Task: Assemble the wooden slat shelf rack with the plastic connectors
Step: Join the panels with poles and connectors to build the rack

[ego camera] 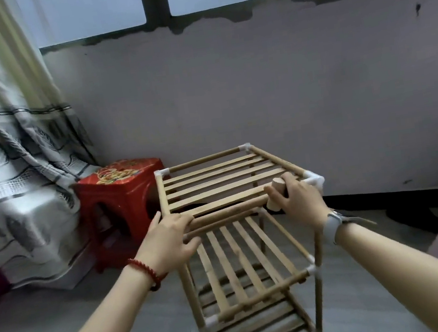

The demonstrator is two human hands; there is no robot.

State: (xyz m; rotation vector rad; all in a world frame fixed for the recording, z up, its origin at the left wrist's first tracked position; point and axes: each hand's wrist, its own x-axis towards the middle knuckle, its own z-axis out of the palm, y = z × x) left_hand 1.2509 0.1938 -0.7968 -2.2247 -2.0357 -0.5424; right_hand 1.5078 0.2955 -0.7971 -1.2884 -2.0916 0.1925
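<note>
Both hands (166,239) on upright rack (243,261)

1. Left arm: bare forearm extended forward from the lower left, a red bead bracelet at the wrist.
2. Left hand (166,237): palm down, fingers spread and curled, thumb raised to the left; grip closed over a round wooden rail.
3. Right arm: bare forearm extended from the lower right, a pale watch strap on the wrist.
4. Right hand (295,198): back toward the camera, fingers wrapped around a short wooden peg (277,194), thumb on top.
</note>
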